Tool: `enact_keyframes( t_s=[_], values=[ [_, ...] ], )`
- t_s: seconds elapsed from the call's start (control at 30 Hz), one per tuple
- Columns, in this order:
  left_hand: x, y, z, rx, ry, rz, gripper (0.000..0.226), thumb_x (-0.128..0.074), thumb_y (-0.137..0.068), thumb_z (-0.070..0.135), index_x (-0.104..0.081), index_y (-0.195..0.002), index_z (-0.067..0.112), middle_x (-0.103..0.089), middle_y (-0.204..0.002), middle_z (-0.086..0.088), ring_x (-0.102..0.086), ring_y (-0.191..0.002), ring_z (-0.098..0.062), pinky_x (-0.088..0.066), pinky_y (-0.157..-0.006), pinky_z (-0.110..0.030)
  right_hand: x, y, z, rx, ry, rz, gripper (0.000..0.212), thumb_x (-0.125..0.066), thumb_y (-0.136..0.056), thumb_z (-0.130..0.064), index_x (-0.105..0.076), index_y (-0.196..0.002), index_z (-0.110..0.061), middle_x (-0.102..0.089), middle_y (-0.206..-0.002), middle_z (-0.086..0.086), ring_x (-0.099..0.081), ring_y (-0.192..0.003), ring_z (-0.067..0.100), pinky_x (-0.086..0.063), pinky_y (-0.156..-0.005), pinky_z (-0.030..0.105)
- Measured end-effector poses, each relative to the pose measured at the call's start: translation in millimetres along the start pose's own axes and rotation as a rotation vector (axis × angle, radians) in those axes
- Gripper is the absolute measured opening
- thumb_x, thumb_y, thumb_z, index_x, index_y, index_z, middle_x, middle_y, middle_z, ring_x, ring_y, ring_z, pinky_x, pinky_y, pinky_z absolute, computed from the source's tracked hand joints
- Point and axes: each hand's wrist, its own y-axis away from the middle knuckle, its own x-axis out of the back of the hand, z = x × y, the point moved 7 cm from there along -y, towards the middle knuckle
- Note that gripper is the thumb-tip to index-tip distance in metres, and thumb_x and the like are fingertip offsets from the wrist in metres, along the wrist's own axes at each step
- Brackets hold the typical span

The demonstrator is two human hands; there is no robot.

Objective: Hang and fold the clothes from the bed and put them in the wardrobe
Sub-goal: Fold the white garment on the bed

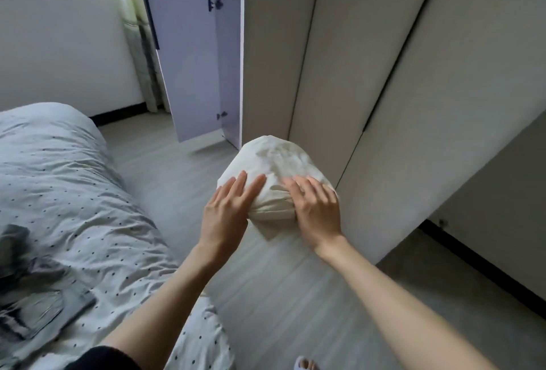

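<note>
Nearest, at bottom edge: a dark sleeve or hem (103, 359), soft knit look, and a toe in a pale slipper (304, 365) on the floor. Near left: bed (88, 192) under a light grey-blue cover, crumpled cotton with small dark dots, many fine creases. On it, at the left edge, a dark grey-blue garment (32, 304) lies flat and rumpled, stiffer cloth with a patch pocket showing. Floor (266, 295) is pale grey plank, smooth, matte. Both bare forearms reach forward from the bottom of the frame and meet at mid frame. Left hand (227, 210) lies palm down, fingers straight and close together, pressed on the left side of a folded cream garment (274, 168). Right hand (317, 210) likewise palm down, fingers lightly spread and nearly straight, pressing on its right side; thumbs hidden beneath, so whether they grip the underside cannot be told. The garment is a soft rounded bundle, thick folds showing at its near edge, surface smooth with faint grey mottling on top; it is held off the floor between bed and wardrobe (384, 74). Wardrobe stands right: tall flat beige panels, dark seams between doors. Far: one open door (201, 59), lilac inner face, two dark hinges. Beyond, white wall and a pale curtain (136, 14).
</note>
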Motion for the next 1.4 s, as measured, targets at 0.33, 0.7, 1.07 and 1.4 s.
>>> enact_keyframes(
  t_s=[0.33, 0.7, 1.07, 1.4],
  values=[
    [-4, -127, -79, 0.315, -0.144, 0.106, 0.057, -0.061, -0.076, -0.013, -0.06, -0.126, 0.013, -0.059, -0.126, -0.019, -0.059, -0.112, -0.037, -0.054, -0.073, -0.05, -101, -170, 11, 0.213, -0.252, -0.006, 0.024, -0.064, -0.074, -0.004, -0.071, -0.094, -0.016, -0.069, -0.086, 0.001, -0.067, -0.078, 0.024, -0.053, -0.063, 0.032],
    [33, -309, -296, 0.361, -0.253, 0.185, 0.056, -0.06, -0.077, -0.01, -0.059, -0.127, 0.014, -0.063, -0.12, -0.014, -0.064, -0.099, -0.034, -0.054, -0.065, -0.044, -252, -411, -87, 0.25, -0.288, -0.102, 0.027, -0.056, -0.079, -0.002, -0.068, -0.1, -0.013, -0.069, -0.084, 0.006, -0.066, -0.077, 0.029, -0.051, -0.063, 0.036],
    [65, -555, -468, 0.224, -0.223, 0.225, 0.06, -0.053, -0.084, 0.003, -0.046, -0.136, 0.031, -0.056, -0.127, 0.007, -0.056, -0.11, -0.021, -0.044, -0.069, -0.032, -353, -665, -115, 0.19, -0.057, 0.112, 0.027, -0.073, -0.061, -0.003, -0.071, -0.085, -0.016, -0.065, -0.07, -0.001, -0.065, -0.065, 0.022, -0.051, -0.053, 0.03],
    [99, -823, -519, -0.067, -0.211, 0.395, 0.06, -0.047, -0.087, 0.006, -0.039, -0.139, 0.035, -0.052, -0.128, 0.008, -0.053, -0.109, -0.021, -0.044, -0.07, -0.033, -383, -898, -53, 0.105, 0.107, 0.407, 0.026, -0.071, -0.069, -0.003, -0.072, -0.094, -0.01, -0.07, -0.081, 0.006, -0.068, -0.076, 0.026, -0.054, -0.062, 0.035]
  ],
)
